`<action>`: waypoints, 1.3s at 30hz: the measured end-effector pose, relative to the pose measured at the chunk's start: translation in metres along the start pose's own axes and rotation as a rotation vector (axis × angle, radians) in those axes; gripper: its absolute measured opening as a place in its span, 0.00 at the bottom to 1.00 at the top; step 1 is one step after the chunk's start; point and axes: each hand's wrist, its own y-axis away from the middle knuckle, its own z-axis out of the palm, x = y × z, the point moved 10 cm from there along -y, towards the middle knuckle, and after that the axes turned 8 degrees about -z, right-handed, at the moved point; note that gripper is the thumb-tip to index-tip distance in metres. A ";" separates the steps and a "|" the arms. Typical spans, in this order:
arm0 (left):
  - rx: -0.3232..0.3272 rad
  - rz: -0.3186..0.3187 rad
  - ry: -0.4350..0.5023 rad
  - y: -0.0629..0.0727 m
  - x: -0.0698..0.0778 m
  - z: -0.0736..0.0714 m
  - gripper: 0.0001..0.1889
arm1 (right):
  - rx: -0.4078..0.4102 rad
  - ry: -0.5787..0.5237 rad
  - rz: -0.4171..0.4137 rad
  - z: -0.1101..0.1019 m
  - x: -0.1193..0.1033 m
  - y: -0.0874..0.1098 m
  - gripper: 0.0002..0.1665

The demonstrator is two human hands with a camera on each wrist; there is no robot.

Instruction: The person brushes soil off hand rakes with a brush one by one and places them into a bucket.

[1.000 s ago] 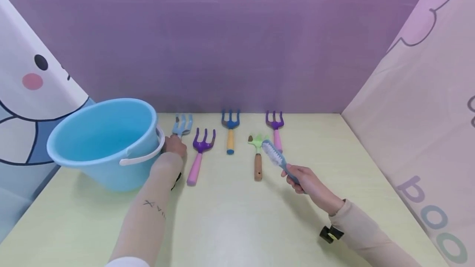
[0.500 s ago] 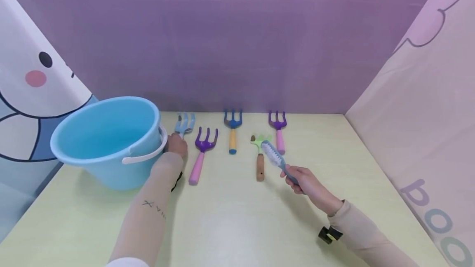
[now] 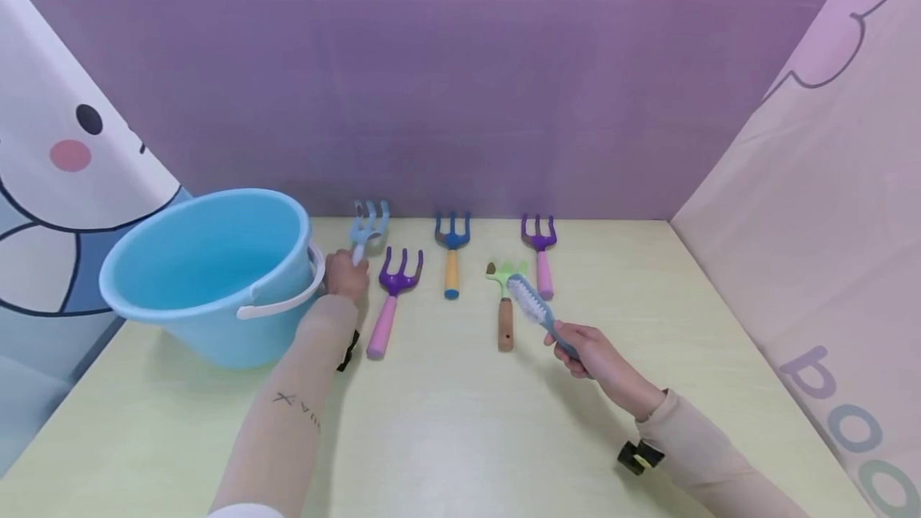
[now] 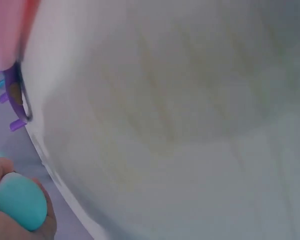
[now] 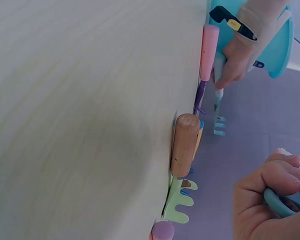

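Head view: left hand (image 3: 345,276) gripped light-blue three-tined fork (image 3: 365,233), beside sky-blue plastic bucket (image 3: 230,338); right hand (image 3: 597,352) gripped blue white-bristled brush (image 3: 532,300). Pale wood-grain desk (image 3: 446,422) bore purple pink-handled fork (image 3: 392,285), twin fork (image 3: 544,274), blue yellow-handled fork (image 3: 451,268), green wooden-handled fork (image 3: 506,316). Left wrist view: fingers (image 4: 49,227) wrapped rounded turquoise handle end (image 4: 21,201). Right wrist view: fingers clenched brush; light-blue fork hung clear of desk. Progress, judged: one fork lifted, four left lying.

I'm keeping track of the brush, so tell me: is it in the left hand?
No, the right hand grips the brush, while the left hand holds the light-blue fork.
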 end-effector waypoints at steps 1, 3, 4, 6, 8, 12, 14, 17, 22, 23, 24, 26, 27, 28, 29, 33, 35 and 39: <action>0.005 0.008 0.004 0.000 0.002 0.000 0.15 | 0.000 0.000 0.001 0.000 0.000 0.000 0.31; 0.012 0.018 0.019 0.000 0.006 0.000 0.15 | 0.000 0.000 0.001 0.000 0.000 0.000 0.31; 0.017 0.024 0.022 0.000 0.008 0.000 0.16 | 0.001 0.001 0.000 0.000 0.000 -0.001 0.31; 0.009 0.027 0.044 0.001 0.013 0.000 0.16 | 0.004 0.000 -0.001 0.000 0.000 -0.001 0.30; -0.006 0.032 0.077 0.002 0.017 0.001 0.17 | 0.009 -0.002 -0.002 0.000 0.000 -0.001 0.30; -0.057 0.036 0.122 0.007 0.027 0.003 0.18 | 0.010 -0.004 -0.001 0.000 -0.001 0.000 0.28; -0.083 0.051 0.121 0.010 0.031 0.005 0.18 | 0.014 -0.006 0.006 0.000 -0.001 0.000 0.28; -0.123 0.069 0.118 0.016 0.037 0.008 0.19 | 0.012 -0.007 0.007 0.000 -0.001 0.001 0.28; -0.170 0.095 0.115 0.025 0.044 0.012 0.20 | -0.001 -0.008 -0.011 0.001 -0.005 0.002 0.27; -0.174 0.102 0.116 0.027 0.045 0.012 0.21 | -0.001 -0.008 -0.013 0.001 -0.005 0.002 0.27; -0.177 0.113 0.115 0.028 0.047 0.012 0.21 | -0.002 -0.008 -0.016 0.002 -0.006 0.002 0.27; -0.176 0.131 0.115 0.032 0.050 0.010 0.20 | -0.002 -0.007 -0.017 0.002 -0.006 0.001 0.27; -0.174 0.142 0.114 0.034 0.052 0.009 0.20 | -0.002 -0.006 -0.021 0.002 -0.007 0.001 0.27; -0.174 0.154 0.115 0.036 0.054 0.008 0.20 | -0.002 -0.004 -0.024 0.002 -0.007 0.001 0.27; -0.177 0.164 0.120 0.039 0.056 0.007 0.20 | 0.001 -0.001 -0.027 0.002 -0.007 0.001 0.27; -0.187 0.203 0.108 0.050 0.063 0.003 0.20 | 0.005 0.018 -0.046 0.002 -0.009 0.001 0.27; -0.199 0.212 0.094 0.056 0.065 0.001 0.20 | 0.005 0.026 -0.052 0.003 -0.010 0.001 0.28; -0.226 0.216 0.073 0.065 0.069 -0.001 0.22 | 0.001 0.043 -0.064 0.003 -0.013 0.001 0.28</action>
